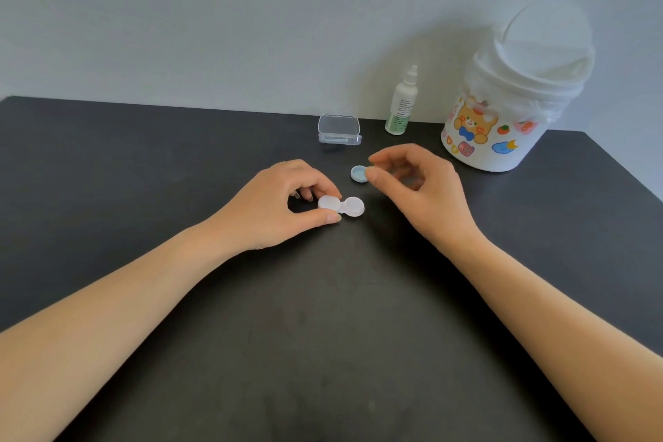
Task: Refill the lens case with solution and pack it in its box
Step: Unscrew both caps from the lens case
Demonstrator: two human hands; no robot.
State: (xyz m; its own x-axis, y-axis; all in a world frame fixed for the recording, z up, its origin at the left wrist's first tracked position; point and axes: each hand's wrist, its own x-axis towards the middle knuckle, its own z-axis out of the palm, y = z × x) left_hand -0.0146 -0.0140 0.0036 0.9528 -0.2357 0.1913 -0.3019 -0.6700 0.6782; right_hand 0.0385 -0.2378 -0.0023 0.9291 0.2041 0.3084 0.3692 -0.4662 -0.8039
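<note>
2 hands work: left hand (pixel 283 201) pinches the lens case (pixel 341 206); right hand (pixel 412 179) holds its blue cap (pixel 358 174).

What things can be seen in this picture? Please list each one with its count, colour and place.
lens case: one, white, middle of the table, left well capped, right well open
loose cap: one, light blue, lying inside-up just behind the case
storage box: one, clear plastic, lid raised, far side of the table
solution bottle: one, white with green label, upright, right of the box
small bin: one, white with cartoon stickers, white liner, far right
table: one, dark grey
wall: pale grey, behind the table
left hand: grip on the capped end of the case
right hand: fingertips at the blue cap's edge
</note>
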